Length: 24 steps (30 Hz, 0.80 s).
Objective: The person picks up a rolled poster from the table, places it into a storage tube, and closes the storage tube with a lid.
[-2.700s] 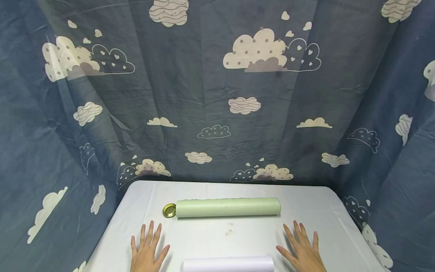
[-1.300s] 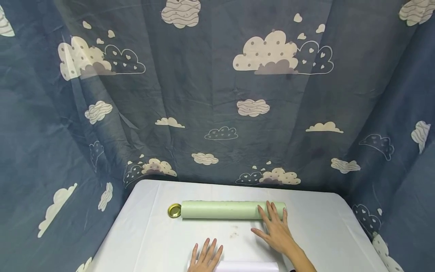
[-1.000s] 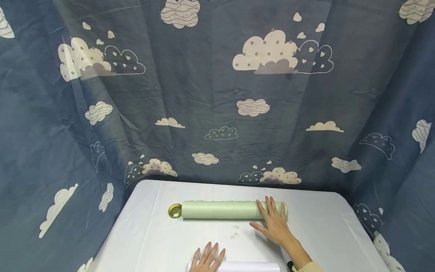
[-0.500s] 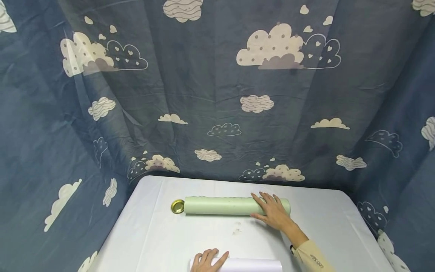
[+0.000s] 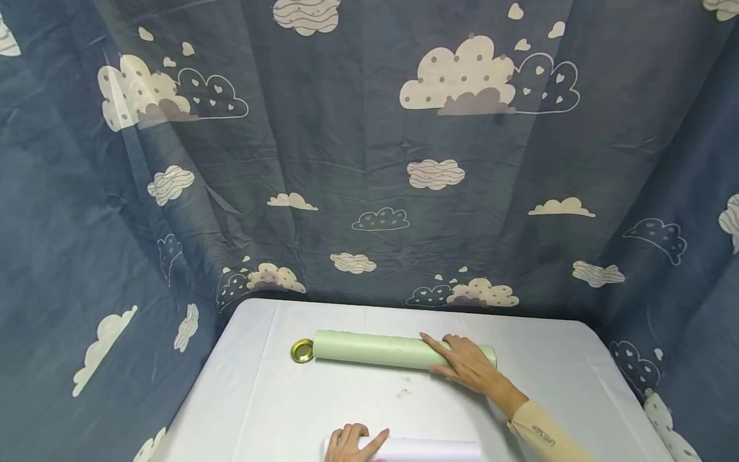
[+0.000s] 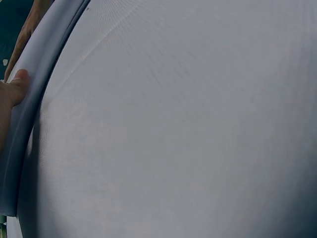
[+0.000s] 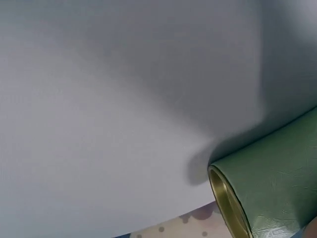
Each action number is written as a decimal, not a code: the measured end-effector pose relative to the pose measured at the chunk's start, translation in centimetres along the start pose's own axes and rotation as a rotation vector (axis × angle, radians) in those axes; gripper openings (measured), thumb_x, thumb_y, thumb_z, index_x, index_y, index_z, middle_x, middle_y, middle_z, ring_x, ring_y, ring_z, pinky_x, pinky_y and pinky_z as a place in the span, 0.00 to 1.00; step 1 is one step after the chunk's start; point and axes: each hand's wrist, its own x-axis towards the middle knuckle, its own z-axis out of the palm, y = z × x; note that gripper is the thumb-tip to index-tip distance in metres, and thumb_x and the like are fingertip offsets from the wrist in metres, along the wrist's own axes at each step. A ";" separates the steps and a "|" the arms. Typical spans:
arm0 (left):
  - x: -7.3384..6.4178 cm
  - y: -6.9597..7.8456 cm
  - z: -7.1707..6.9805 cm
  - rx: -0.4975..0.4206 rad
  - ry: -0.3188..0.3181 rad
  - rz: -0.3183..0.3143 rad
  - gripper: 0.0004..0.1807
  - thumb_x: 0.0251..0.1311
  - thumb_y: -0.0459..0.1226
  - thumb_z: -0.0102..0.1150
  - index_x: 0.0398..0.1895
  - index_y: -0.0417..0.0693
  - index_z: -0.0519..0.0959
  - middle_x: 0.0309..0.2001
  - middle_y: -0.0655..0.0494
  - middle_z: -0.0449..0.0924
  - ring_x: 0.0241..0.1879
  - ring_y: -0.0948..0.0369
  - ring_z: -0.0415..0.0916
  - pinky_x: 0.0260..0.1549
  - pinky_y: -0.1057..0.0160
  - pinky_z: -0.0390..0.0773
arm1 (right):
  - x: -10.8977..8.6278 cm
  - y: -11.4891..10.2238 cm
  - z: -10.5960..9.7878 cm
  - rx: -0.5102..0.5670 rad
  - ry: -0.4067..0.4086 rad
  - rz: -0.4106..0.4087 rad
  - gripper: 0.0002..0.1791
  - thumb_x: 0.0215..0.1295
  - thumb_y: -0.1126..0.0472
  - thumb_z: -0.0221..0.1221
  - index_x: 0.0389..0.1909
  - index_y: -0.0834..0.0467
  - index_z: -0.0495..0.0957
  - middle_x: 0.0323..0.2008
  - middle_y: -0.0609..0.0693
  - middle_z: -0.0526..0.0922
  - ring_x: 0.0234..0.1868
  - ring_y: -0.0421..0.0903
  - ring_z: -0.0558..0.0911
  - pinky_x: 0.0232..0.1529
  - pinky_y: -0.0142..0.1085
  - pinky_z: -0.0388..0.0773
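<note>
My right hand (image 5: 467,366) grips a long pale green cardboard tube (image 5: 369,350) near its right end, fingers over the top and thumb on the near side. In the right wrist view the tube (image 7: 277,173) shows a gold metal rim at that end. At the tube's left end lies a round gold metal lid (image 5: 302,351). Close to the bottom of the head view, my left hand (image 5: 349,444) holds the left part of a white paper roll (image 5: 433,449), thumb and fingers curled over it. The left wrist view shows the thumb against the roll (image 6: 20,144).
Both things are at a table covered with a white cloth (image 5: 277,398), which has a small brownish stain (image 5: 403,391) in its middle. A dark blue curtain (image 5: 323,128) printed with clouds hangs behind the table and along both sides.
My hands moved from flat on the table to the two cylinders, and their fingers curled around them. The green tube now slants slightly, its right end nearer me.
</note>
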 end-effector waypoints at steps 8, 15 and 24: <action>0.1 0.0 0.2 -0.007 0.019 0.000 0.31 0.79 0.64 0.23 0.58 0.79 0.82 0.38 0.68 0.69 0.36 0.70 0.64 0.39 0.69 0.64 | -0.3 -0.1 0.2 0.017 0.003 -0.012 0.42 0.64 0.35 0.64 0.77 0.41 0.66 0.46 0.48 0.82 0.45 0.46 0.81 0.44 0.45 0.78; 0.4 -0.2 -0.7 0.014 -0.018 0.009 0.30 0.78 0.65 0.25 0.58 0.79 0.82 0.38 0.69 0.68 0.36 0.70 0.63 0.39 0.70 0.63 | -1.0 -0.2 0.1 0.002 0.019 0.017 0.40 0.65 0.33 0.62 0.77 0.38 0.66 0.46 0.50 0.83 0.46 0.46 0.82 0.43 0.43 0.76; 0.2 -3.6 -3.0 0.008 -0.098 -0.077 0.29 0.76 0.66 0.30 0.56 0.76 0.84 0.39 0.68 0.69 0.37 0.69 0.64 0.37 0.67 0.63 | -1.9 -0.3 -1.5 -0.016 0.138 0.007 0.36 0.73 0.26 0.45 0.75 0.38 0.69 0.45 0.55 0.84 0.42 0.52 0.83 0.40 0.46 0.78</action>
